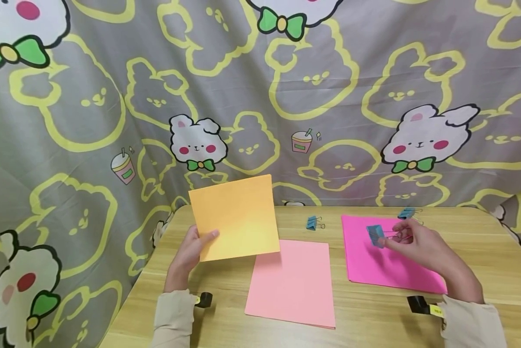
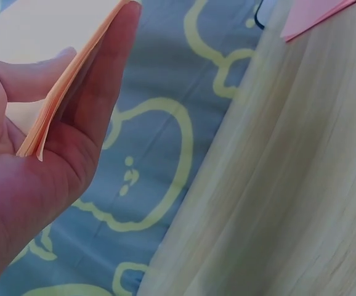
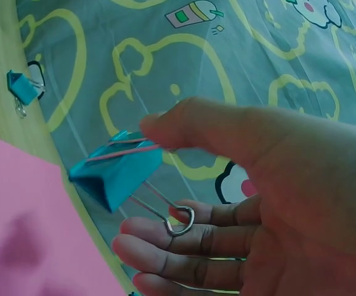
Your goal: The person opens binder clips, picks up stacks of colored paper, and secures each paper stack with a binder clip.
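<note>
My left hand (image 1: 191,250) pinches a thin stack of yellow-orange paper (image 1: 238,217) at its lower left, thumb on the front face. In the left wrist view, the stack's layered edge (image 2: 64,89) runs between thumb and fingers, slightly parted at the bottom. A blue binder clip (image 1: 375,236) is in my right hand (image 1: 421,244), above a bright pink paper stack (image 1: 373,266). The right wrist view shows the thumb at one side of the clip (image 3: 125,169) and the fingers behind its looped wire handle; its mouth is closed, with no paper in it.
A light pink paper stack (image 1: 292,285) lies mid-table, partly overlapped by the raised orange sheets. Two more blue binder clips rest toward the back: one clip (image 1: 312,223) between the stacks, another clip (image 1: 406,213) behind the bright pink paper. A patterned curtain (image 1: 243,96) hangs behind the wooden table (image 1: 225,314).
</note>
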Tool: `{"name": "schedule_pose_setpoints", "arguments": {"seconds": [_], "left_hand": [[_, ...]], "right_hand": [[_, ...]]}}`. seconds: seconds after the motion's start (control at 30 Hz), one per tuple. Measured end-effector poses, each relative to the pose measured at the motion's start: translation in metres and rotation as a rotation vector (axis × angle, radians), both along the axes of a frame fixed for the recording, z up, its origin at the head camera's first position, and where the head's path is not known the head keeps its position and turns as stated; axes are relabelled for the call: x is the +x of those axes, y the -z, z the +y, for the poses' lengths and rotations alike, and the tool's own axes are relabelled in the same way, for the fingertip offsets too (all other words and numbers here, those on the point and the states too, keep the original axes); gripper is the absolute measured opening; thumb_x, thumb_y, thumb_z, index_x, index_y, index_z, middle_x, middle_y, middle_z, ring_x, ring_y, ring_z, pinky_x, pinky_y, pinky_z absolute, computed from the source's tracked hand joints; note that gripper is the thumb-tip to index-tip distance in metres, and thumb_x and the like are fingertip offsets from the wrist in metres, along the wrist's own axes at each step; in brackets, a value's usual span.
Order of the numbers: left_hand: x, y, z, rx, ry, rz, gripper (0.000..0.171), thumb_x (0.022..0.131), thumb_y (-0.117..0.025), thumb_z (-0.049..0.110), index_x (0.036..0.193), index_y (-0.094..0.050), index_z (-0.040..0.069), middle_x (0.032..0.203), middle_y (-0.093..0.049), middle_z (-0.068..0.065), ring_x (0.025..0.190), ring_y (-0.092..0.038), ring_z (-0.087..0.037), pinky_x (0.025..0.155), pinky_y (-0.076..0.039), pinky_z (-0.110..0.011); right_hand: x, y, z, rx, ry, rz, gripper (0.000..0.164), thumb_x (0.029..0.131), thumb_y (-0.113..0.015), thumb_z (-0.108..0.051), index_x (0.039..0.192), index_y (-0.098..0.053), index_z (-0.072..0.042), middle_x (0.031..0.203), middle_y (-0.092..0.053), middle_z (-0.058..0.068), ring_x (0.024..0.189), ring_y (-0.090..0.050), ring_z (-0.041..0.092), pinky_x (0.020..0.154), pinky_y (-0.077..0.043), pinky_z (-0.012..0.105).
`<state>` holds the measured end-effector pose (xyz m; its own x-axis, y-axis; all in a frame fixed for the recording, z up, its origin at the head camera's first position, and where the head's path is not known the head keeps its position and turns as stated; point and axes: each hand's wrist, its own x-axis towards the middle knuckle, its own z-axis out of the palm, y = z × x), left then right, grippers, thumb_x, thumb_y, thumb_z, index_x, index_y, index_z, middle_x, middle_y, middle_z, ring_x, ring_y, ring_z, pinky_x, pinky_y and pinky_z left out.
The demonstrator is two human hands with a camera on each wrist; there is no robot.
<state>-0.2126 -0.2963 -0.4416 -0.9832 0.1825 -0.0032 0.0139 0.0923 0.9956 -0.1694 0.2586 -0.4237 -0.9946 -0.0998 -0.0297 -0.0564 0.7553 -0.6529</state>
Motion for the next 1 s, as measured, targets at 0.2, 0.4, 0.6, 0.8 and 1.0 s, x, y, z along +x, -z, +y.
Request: {"name": "schedule_pose_setpoints", "arguments": {"seconds": [0.2,0.4,0.6,0.8,1.0], "left_hand": [[0.0,0.001,0.009,0.008,-0.016,-0.035,0.023,0.102,-0.063,0.013,0.121,-0.057,0.002,0.098,-0.064,-0.005,0.089,-0.061,-0.019,0.074,-0.052,-0.031],[-0.002,0.004,0.022,0.037,0.03,-0.043,0.021,0.102,-0.061,0.01,0.12,-0.057,0.0,0.097,-0.066,-0.006,0.087,-0.066,-0.019,0.072,-0.056,-0.032],[-0.003,0.007,0.031,0.071,0.093,-0.038,0.021,0.103,-0.058,0.008,0.122,-0.056,0.0,0.099,-0.069,-0.008,0.086,-0.07,-0.021,0.071,-0.059,-0.036],[-0.003,0.01,0.037,0.071,0.127,-0.054,0.025,0.105,-0.057,0.009,0.127,-0.054,-0.001,0.1,-0.069,-0.009,0.087,-0.071,-0.022,0.071,-0.06,-0.037],[-0.002,0.01,0.043,0.108,0.17,-0.072,0.028,0.105,-0.056,0.008,0.131,-0.052,0.0,0.103,-0.07,-0.008,0.089,-0.073,-0.023,0.073,-0.061,-0.041]], "right_hand": [[-0.001,0.001,0.0,-0.013,-0.008,-0.012,0.063,0.098,-0.068,-0.046,0.126,-0.055,0.008,0.106,-0.065,0.014,0.097,-0.059,0.03,0.075,-0.05,0.037],[0.001,0.002,0.001,-0.016,-0.053,-0.049,0.047,0.105,-0.056,-0.047,0.114,-0.064,-0.001,0.088,-0.063,0.004,0.084,-0.058,0.021,0.07,-0.046,0.033],[0.003,0.006,0.002,-0.069,-0.107,-0.143,0.043,0.106,-0.053,-0.043,0.109,-0.062,-0.001,0.082,-0.057,0.006,0.079,-0.054,0.021,0.068,-0.046,0.034],[0.002,0.011,0.001,-0.128,-0.143,-0.167,0.037,0.105,-0.059,-0.038,0.106,-0.062,-0.001,0.082,-0.058,0.007,0.078,-0.055,0.02,0.068,-0.049,0.033],[-0.001,0.013,-0.002,-0.154,-0.14,-0.108,0.031,0.103,-0.063,-0.036,0.101,-0.062,-0.004,0.085,-0.057,0.006,0.08,-0.053,0.017,0.068,-0.046,0.029]]}}
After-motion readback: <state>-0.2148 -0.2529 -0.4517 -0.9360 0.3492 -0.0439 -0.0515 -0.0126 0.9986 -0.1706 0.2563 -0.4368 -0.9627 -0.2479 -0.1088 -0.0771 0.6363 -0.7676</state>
